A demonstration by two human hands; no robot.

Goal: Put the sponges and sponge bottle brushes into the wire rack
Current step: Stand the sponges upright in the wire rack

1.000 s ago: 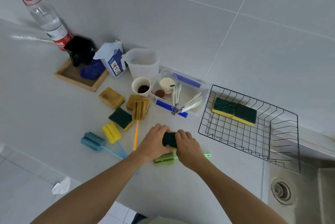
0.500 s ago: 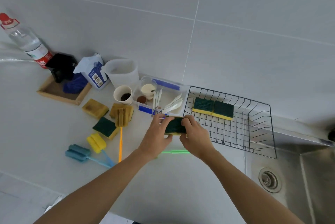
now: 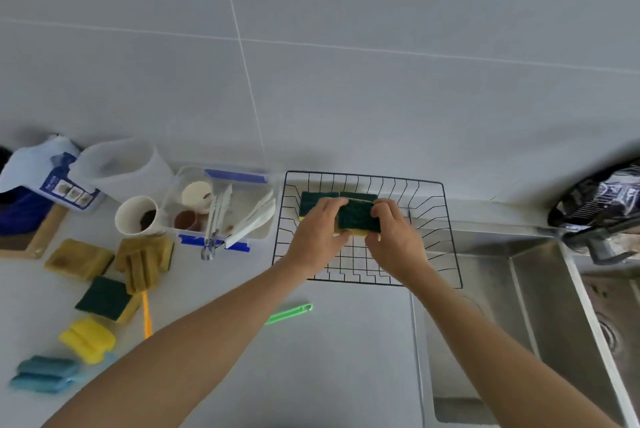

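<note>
Now a green and yellow sponge (image 3: 358,219) is held over the wire rack (image 3: 446,240).
Both the left hand (image 3: 317,237) and the right hand (image 3: 394,240) grip its ends, just in front of the sponges already in the rack (image 3: 313,200). Next move, probably: lower it beside them and let go. More sponges (image 3: 104,297) and bottle brushes (image 3: 86,339) wait on the counter (image 3: 346,358) at the left; nothing blocks the way.

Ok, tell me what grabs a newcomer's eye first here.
Both hands, left hand and right hand, hold a green-and-yellow sponge over the black wire rack at centre. Left of it, loose sponges and bright bottle brushes, like the yellow brush, litter the counter.
</note>
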